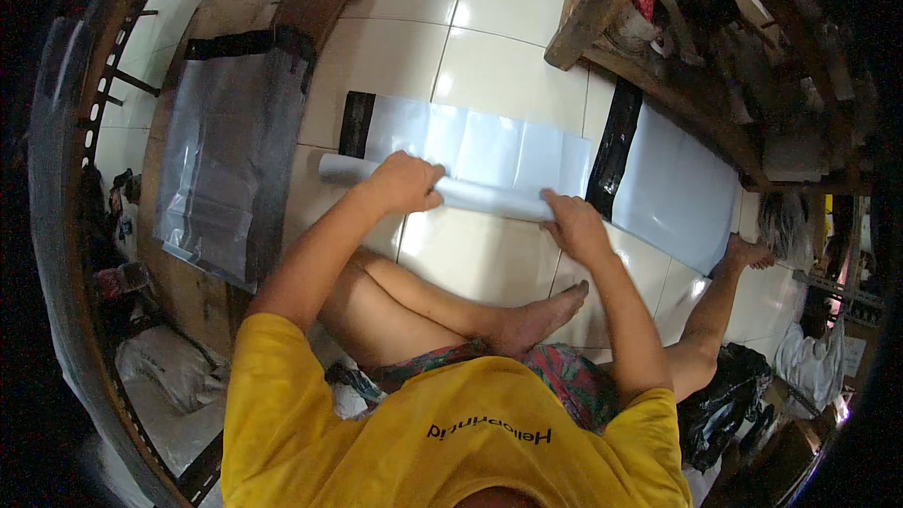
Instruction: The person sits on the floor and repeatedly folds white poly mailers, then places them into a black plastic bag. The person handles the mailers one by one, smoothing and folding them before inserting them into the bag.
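Seated on the white tiled floor, both hands, left and right, press closed on a half-rolled pale grey plastic mailing bag; rolling onward likely demands even pressure.

The light comes from above and it is fairly bright in the middle. Small white shiny spots sit on the floor tiles far past the fingers. Soft shadows lie under the arms. The corners go black, and straight edges bend there (it is a round fisheye view). The far right side looks dark and blurry.
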Motion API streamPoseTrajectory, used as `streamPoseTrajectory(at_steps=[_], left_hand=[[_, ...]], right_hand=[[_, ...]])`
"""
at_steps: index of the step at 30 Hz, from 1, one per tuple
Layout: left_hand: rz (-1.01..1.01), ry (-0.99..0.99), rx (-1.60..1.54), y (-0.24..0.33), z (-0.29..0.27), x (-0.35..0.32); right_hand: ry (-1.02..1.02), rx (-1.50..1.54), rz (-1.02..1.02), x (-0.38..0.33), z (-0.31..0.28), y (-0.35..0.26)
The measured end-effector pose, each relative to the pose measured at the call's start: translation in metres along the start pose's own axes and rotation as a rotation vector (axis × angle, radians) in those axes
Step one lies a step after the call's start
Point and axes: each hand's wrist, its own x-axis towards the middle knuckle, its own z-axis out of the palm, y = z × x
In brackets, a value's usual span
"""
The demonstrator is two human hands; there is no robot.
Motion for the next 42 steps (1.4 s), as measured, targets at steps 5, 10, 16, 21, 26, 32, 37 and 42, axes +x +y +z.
streamPoseTrajectory(at_steps=[5, 10, 16, 21, 26, 32, 37, 42], left_hand=[[0.174, 0.468, 0.073, 0.004, 0.007, 0.014], [0.166, 0.564, 0.394, 0.028, 0.042, 0.043], [0.062, 0.338, 0.171, 0.012, -0.022, 0.058], [0.031, 0.544, 0.327, 0.017, 0.012, 0.088], [0.011, 0.497, 0.293, 0.029, -0.020, 0.074], [-0.505, 1.110, -0.956, 0.084, 0.010, 0.060], [-0.335, 0.870, -2.334, 0.091, 0.057, 0.065], [-0.356, 0.806, -2.175, 0.086, 0.074, 0.053]], right_hand=[[0.155, -0.025, -0.179, 0.043, -0.017, 0.017], [0.306, -0.256, -0.377, 0.042, 0.016, -0.023], [-0.098, 0.063, -0.112, 0.103, -0.030, -0.008], [0.190, -0.128, -0.340, 0.101, -0.014, -0.004], [0.207, -0.325, -0.244, 0.091, -0.002, -0.039], [-0.148, 0.161, -0.163, 0.119, -0.036, -0.007], [-0.492, 1.044, 0.127, 0.083, 0.005, -0.039], [-0.357, 0.902, 0.021, 0.052, 0.042, -0.062]])
